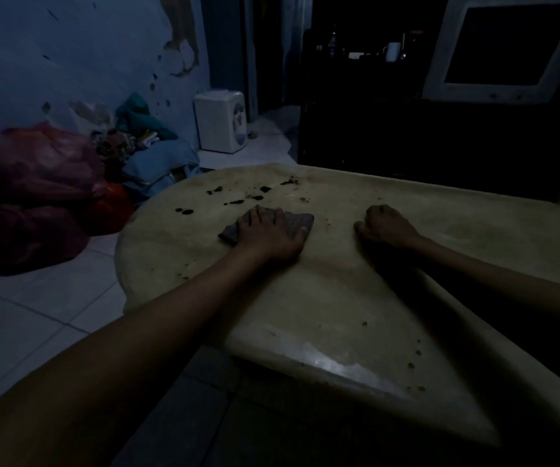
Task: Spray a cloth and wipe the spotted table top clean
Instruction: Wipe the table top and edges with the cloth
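Several dark, irregular spots (234, 201) dot the pale, smooth table top (356, 298) toward its far left rounded corner. Just nearer lies a grey, crumpled cloth (300, 221), pressed flat under the left hand (268, 235), fingers spread. Beside it the right hand (388, 224) rests on the table, fingers curled in, holding nothing. No writing is readable.

The table top (389, 257) is showing pale yellowish-beige, speckled with black spots (234, 201) near its far edge. The cloth (292, 221) is looking dark grey. A red bag (32, 183) is lying against a blue wall (86, 62) with peeling patches.
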